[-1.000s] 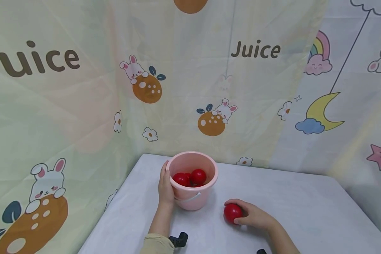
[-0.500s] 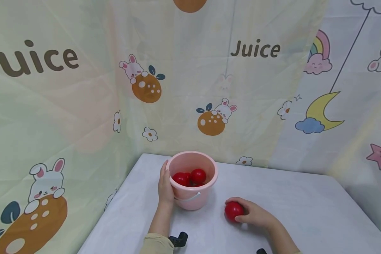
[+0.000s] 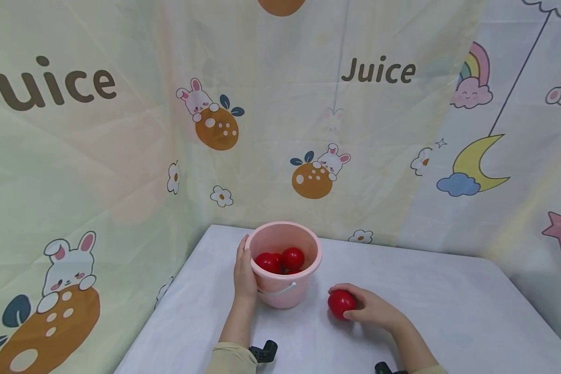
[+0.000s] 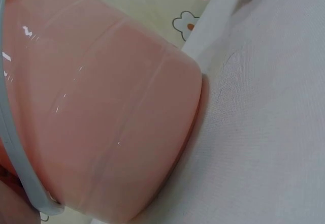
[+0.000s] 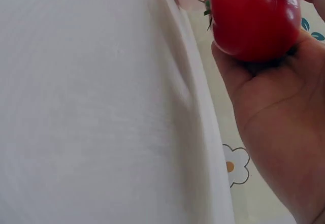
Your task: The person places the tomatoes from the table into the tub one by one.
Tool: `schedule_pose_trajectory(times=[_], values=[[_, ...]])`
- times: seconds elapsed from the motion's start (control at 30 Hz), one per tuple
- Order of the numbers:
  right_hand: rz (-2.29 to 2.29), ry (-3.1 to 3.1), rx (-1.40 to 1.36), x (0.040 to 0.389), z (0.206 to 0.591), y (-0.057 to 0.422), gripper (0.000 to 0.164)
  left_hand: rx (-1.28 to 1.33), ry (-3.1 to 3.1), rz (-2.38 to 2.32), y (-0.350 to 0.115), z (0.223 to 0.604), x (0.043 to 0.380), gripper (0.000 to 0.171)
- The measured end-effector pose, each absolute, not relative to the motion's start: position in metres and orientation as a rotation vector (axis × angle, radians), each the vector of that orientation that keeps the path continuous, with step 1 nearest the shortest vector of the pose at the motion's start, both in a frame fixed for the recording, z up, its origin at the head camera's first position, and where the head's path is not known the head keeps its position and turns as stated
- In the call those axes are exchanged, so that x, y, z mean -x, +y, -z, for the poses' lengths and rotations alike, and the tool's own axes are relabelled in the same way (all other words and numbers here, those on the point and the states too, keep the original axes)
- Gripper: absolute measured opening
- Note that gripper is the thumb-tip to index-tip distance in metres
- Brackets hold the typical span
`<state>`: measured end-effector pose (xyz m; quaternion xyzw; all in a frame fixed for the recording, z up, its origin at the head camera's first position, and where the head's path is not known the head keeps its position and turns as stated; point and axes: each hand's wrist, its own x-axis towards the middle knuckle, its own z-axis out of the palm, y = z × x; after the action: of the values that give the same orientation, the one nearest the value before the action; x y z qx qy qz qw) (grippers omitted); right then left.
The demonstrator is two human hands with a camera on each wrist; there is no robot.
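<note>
A pink bucket (image 3: 285, 291) stands on the table with several red tomatoes (image 3: 292, 258) inside. My left hand (image 3: 244, 275) lies along the bucket's left wall, fingers extended up to the rim. In the left wrist view, the bucket's wall (image 4: 111, 102) fills much of the picture and only a sliver of that hand shows. To the right of the bucket, my right hand (image 3: 371, 309) grips a red tomato (image 3: 342, 304) between thumb and fingers. Its green stem leaves show on the tomato (image 5: 254, 18) in the right wrist view, where it appears raised off the cloth.
White cloth covers the table (image 3: 430, 291). A printed curtain (image 3: 262, 171) hangs behind and to the sides. The bucket's pale handle (image 3: 278, 292) hangs down its front. Small black devices (image 3: 264, 351) sit at both wrists.
My right hand, with the tomato, has risen a little and shifted slightly left, toward the bucket. My left hand and the bucket stay in place.
</note>
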<state>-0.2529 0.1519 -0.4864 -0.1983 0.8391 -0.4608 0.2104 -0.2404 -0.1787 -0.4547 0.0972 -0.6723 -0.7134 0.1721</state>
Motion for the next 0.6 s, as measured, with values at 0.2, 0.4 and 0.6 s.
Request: schedule_pose_trajectory(times=[0.2, 0.4, 0.6], values=[[1.285, 2.328, 0.574, 0.257, 0.474, 0.148, 0.070, -0.279, -1.907, 2.031, -0.179, 0.455, 0.242, 0.048], [1.291, 2.316, 0.618, 0.262, 0.463, 0.148, 0.070, -0.276, -1.906, 2.033, -0.179, 0.456, 0.244, 0.047], [1.283, 2.336, 0.646, 0.269, 0.451, 0.147, 0.070, -0.284, -1.907, 2.029, -0.180, 0.457, 0.244, 0.046]])
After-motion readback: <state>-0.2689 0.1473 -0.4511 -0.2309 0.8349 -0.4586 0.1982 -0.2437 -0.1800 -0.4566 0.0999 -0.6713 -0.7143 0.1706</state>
